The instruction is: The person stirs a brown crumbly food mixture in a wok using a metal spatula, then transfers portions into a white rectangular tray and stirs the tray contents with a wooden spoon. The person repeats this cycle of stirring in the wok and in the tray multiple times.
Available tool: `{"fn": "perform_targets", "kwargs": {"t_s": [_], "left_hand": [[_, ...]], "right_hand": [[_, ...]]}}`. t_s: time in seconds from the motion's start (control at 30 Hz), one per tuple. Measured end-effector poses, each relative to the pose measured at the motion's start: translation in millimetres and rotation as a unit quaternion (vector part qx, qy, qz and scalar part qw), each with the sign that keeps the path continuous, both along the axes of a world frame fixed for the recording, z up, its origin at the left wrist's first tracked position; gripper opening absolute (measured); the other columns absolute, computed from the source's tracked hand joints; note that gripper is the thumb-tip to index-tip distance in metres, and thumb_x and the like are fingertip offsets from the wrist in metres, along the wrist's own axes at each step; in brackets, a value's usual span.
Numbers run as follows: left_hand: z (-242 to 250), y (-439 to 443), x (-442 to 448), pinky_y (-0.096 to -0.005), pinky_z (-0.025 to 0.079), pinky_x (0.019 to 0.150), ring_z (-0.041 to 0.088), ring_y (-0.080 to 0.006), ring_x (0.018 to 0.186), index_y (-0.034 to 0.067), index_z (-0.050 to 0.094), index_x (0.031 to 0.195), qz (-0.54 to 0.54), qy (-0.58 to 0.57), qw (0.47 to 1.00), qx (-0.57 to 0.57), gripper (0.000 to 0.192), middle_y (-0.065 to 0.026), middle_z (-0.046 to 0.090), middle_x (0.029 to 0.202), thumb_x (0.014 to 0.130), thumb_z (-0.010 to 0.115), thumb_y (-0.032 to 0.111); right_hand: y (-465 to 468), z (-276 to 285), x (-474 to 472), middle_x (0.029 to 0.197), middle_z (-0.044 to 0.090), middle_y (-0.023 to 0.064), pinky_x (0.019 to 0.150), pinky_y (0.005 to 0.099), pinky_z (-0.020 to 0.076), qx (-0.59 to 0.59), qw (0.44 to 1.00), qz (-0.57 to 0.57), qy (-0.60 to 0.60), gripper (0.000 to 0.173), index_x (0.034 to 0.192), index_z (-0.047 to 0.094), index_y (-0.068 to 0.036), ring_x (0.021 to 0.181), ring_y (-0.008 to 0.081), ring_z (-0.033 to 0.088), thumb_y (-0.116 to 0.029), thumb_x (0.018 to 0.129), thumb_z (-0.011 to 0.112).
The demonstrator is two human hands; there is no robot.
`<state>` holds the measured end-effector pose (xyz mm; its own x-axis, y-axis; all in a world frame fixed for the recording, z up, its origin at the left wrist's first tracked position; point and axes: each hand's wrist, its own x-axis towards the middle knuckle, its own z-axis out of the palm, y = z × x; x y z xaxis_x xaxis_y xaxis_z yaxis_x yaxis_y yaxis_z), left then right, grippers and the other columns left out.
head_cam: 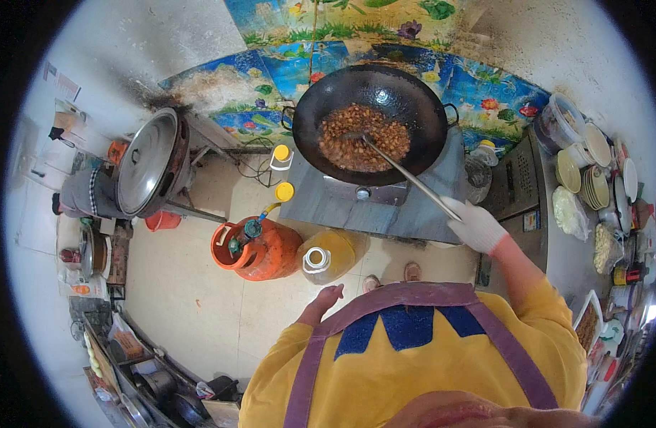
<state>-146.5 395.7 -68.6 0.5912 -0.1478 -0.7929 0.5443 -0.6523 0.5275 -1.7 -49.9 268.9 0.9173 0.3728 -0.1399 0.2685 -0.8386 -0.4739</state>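
My right hand (473, 224), in a white knit glove, grips the end of a long metal handle. It belongs to a ladle or wok spatula (405, 172) whose head sits partly buried in browned, diced food (363, 136). That food lies in the bottom of a large black two-handled wok (424, 107). Under the wok is a gas burner with a round knob (363, 193), set on a grey stone-patterned table (328, 206). My left hand (326, 299) is bare and hangs low beside my apron, near a big bottle of yellow oil (333, 254); its fingers are partly hidden.
An orange gas cylinder (269, 249) with a valve and hose stands on the floor before the table. Yellow-capped bottles (281, 154) are at the table's left. A large lidded pan (150, 160) is farther left. Stacked bowls (594, 187) and bags crowd the right-hand counter (537, 214).
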Motion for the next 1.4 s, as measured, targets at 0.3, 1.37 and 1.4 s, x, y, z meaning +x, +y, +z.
{"fn": "perform_targets", "kwargs": {"t_s": [0.3, 1.37, 1.4], "left_hand": [[-19, 13, -7, -0.0437, 0.047, 0.096, 0.061, -0.0366, 0.109, 0.001, 0.069, 0.104, -0.220, -0.096, 0.970, 0.029, 0.050, -0.0223, 0.067, 0.112, 0.094, 0.049, 0.046], [-34, 30, -11, -0.0418, 0.048, 0.095, 0.062, -0.0351, 0.110, 0.004, 0.070, 0.106, -0.304, -0.165, 0.938, 0.039, 0.035, -0.0172, 0.067, 0.115, 0.090, 0.053, 0.030], [-44, 37, -12, -0.0412, 0.048, 0.095, 0.062, -0.0343, 0.110, 0.006, 0.070, 0.106, -0.394, -0.177, 0.900, 0.053, 0.033, -0.0162, 0.067, 0.115, 0.089, 0.053, 0.028]], "right_hand": [[25, -40, 62, 0.107, 0.066, 0.0221, 0.084, 0.0505, 0.0496, 0.061, 0.992, -0.054, -0.093, 0.054, 0.142, 0.047, -0.018, 0.095, 0.0427, 0.062, -0.016, 0.088, 0.054], [15, -26, 43, 0.092, 0.067, 0.0143, 0.067, 0.0347, 0.0520, 0.271, 0.903, -0.295, 0.157, 0.054, 0.143, 0.045, -0.006, 0.068, 0.0203, 0.063, -0.016, 0.091, 0.053], [19, -26, 37, 0.089, 0.067, 0.0127, 0.066, 0.0341, 0.0516, 0.317, 0.877, -0.285, 0.219, 0.054, 0.143, 0.045, -0.006, 0.067, 0.0184, 0.062, -0.016, 0.091, 0.053]]}}
